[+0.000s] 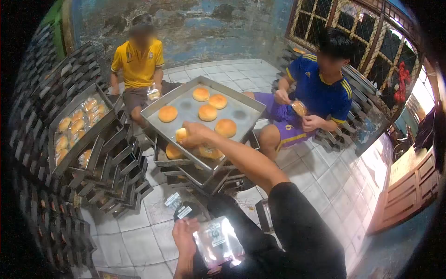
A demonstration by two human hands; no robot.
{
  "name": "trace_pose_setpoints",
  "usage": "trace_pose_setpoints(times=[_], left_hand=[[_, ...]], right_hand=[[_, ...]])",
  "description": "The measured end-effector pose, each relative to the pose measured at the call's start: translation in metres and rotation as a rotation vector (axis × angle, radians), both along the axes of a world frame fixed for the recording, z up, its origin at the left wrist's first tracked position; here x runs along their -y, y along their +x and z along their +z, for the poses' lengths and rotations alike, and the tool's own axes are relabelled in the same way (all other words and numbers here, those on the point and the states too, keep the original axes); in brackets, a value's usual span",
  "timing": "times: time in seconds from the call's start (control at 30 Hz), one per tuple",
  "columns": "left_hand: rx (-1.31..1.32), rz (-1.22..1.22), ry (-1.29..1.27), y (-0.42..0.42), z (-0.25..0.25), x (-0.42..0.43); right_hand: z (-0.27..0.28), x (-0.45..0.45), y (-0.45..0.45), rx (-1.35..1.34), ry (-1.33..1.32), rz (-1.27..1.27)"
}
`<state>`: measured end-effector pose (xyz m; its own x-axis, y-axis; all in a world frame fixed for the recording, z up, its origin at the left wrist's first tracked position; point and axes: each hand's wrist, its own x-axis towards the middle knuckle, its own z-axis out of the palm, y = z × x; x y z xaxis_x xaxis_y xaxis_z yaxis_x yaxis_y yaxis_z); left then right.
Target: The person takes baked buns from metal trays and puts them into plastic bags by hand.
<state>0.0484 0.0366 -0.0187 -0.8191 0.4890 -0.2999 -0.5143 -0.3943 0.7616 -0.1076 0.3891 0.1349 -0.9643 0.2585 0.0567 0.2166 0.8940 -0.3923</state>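
My right hand (197, 134) reaches over the near edge of a large metal baking tray (186, 104), its fingers closed on a golden bun (180, 135). Several round buns (207, 112) lie spread on the tray beyond that hand. Down by my lap, my left hand (185, 236) pinches a shiny clear plastic bag (219, 242) with a printed label. A small white label (184, 212) shows just above the left fingertips; whether it belongs to another bag is unclear. Another clear bag (173, 201) with a label lies a little farther off.
More trays with buns (174, 151) are stacked under the top one. At left, a tray of bagged buns (76, 123) tops a staggered tray stack (111, 162). One person in yellow (137, 63) and another in blue (320, 83) sit opposite, each holding a bagged bun.
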Motion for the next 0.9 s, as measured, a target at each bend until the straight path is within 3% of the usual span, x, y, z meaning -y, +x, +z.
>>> trace_pose_setpoints(times=[0.07,0.13,0.2,0.27,0.3,0.33,0.37,0.43,0.5,0.53,0.67,0.77,0.8,0.9], left_hand=[[0.066,0.056,0.029,-0.008,0.007,0.001],[0.138,0.074,0.136,-0.024,-0.004,0.013],[0.21,0.109,0.214,-0.051,-0.015,0.016],[0.356,0.303,0.123,-0.064,-0.005,0.003],[0.289,0.172,0.213,-0.081,-0.045,0.007],[0.25,0.098,0.103,-0.073,-0.012,-0.004],[0.303,0.04,0.088,-0.074,-0.008,-0.011],[0.31,0.155,-0.027,-0.059,0.02,-0.038],[0.231,0.003,0.151,-0.044,0.027,-0.046],[0.262,-0.105,0.133,-0.035,0.048,-0.043],[0.358,-0.08,0.213,-0.002,0.078,-0.045],[0.364,-0.102,0.319,-0.021,0.049,-0.028],[0.382,-0.162,0.406,-0.037,0.022,-0.018],[0.281,0.061,0.255,-0.007,0.046,-0.026]], right_hand=[[0.016,0.013,0.029,0.026,-0.084,0.009],[0.017,0.035,0.074,-0.539,-0.653,0.008],[0.03,0.075,0.132,-0.507,-0.837,-0.036],[0.024,0.119,0.178,-0.332,-1.186,0.072],[0.016,0.139,0.196,-0.199,-1.046,0.055],[-0.014,0.161,0.213,-0.28,-1.067,0.177],[-0.018,0.178,0.23,-0.444,-0.648,0.31],[-0.05,0.181,0.239,-0.555,-0.301,0.498],[-0.11,0.159,0.236,-0.494,-0.3,0.309],[-0.099,0.161,0.238,-0.671,-0.127,0.289],[-0.07,0.168,0.244,-0.658,0.027,0.339],[-0.081,0.189,0.242,-0.497,-0.149,0.373],[-0.109,0.202,0.241,-0.492,-0.16,0.422],[-0.125,0.213,0.226,-0.494,0.004,0.358]])
